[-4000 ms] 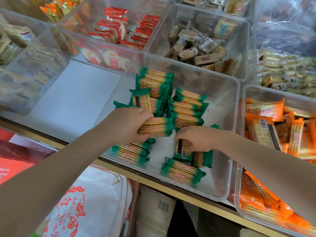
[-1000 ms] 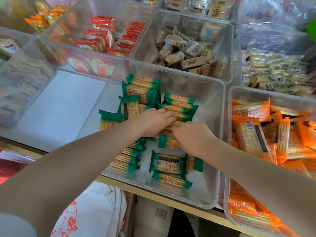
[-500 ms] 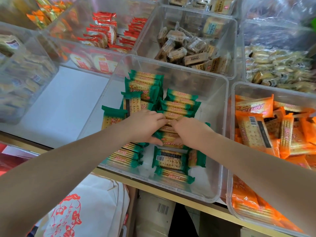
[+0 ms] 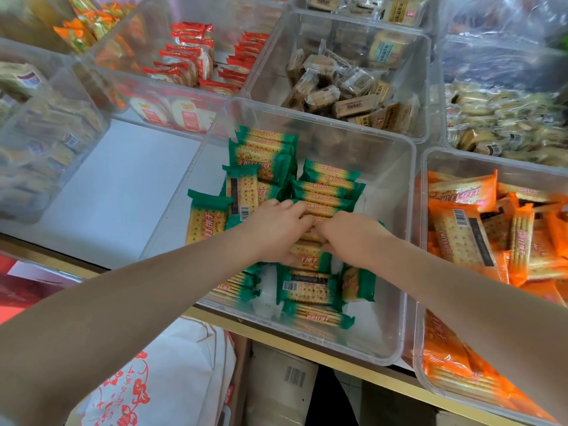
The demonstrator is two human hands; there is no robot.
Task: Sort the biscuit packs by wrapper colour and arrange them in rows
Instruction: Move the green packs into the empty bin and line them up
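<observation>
A clear plastic bin (image 4: 396, 241) in the middle holds several green-wrapped biscuit packs. Some stand on edge in two rows at the back (image 4: 325, 186). Others lie loose near the front (image 4: 307, 287). My left hand (image 4: 273, 232) and my right hand (image 4: 353, 238) meet over a small stack of green packs (image 4: 310, 256) in the bin's middle. Both hands grip that stack with curled fingers, the left from the left side and the right from the right side. The hands hide most of the stack.
A bin of orange packs (image 4: 479, 235) stands at the right. Behind are bins of red packs (image 4: 190, 56) and brown packs (image 4: 347, 84). More clear bins sit at far left and far right. A white shelf surface (image 4: 116, 186) shows to the left; bags and boxes lie below.
Both hands came together on the stack in the bin's middle and have kept gripping it over the last second. The view shifted slightly.
</observation>
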